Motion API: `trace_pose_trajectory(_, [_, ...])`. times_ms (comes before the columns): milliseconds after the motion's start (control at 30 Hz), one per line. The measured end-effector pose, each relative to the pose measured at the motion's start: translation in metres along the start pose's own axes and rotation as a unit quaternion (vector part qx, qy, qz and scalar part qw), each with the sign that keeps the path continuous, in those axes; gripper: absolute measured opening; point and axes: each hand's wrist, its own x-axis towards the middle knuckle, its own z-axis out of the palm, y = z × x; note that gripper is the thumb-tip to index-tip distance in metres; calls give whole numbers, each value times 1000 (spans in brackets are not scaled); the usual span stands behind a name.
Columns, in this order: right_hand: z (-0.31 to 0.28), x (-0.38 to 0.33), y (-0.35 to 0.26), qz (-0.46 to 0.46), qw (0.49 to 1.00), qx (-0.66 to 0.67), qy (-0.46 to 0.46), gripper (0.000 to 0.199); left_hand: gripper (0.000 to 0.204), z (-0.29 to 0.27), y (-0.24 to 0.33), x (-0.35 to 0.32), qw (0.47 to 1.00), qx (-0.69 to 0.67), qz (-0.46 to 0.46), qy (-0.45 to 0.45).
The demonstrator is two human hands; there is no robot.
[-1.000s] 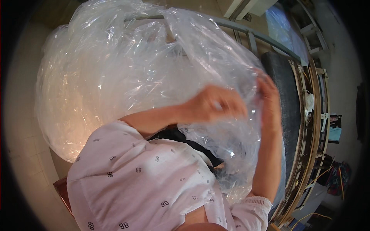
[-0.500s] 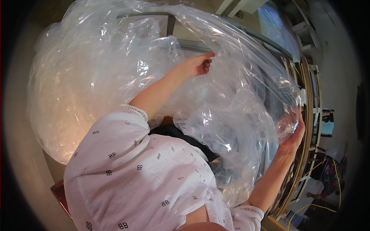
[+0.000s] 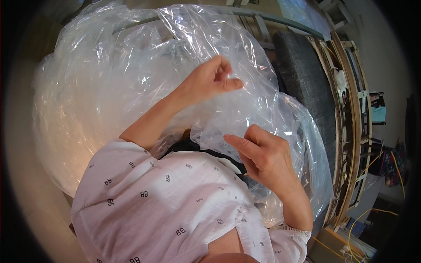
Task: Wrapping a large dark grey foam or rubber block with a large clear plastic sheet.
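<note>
A big, crumpled mass of clear plastic film (image 3: 101, 92) billows in front of me and off to the left. My left hand (image 3: 212, 76) is over its middle, fingers curled and thumb stretched toward the right, with a fold of film at the fingertips. Lower and to the right, my right hand (image 3: 265, 155) has its back toward me. Its fingers are bent and drawn together, the foremost one pointing left toward the left hand. Whatever lies within the right fingers is hidden. Loose film hangs behind and around both hands.
A dark padded panel (image 3: 305, 74) stands right of the film, beside a row of upright wooden frames (image 3: 346, 131). A grey metal frame bar (image 3: 280, 24) runs behind. Yellow cable (image 3: 366, 212) trails at lower right, near another person in dark patterned clothing (image 3: 390, 164).
My right hand has come away from the far right, inward toward my left hand. The film there has dropped, uncovering the dark panel. My left hand has shifted slightly left.
</note>
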Motion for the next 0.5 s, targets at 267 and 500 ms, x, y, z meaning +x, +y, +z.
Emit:
trace_pose_trajectory(267, [31,5,3,-94,981,87,-148,28,12,25,-39,-50,953,-242,-167,-80])
trace_pose_trajectory(500, [-34,31,49,153,864,476,62,31,21,-53,-49,-34,781,-595,190,-28])
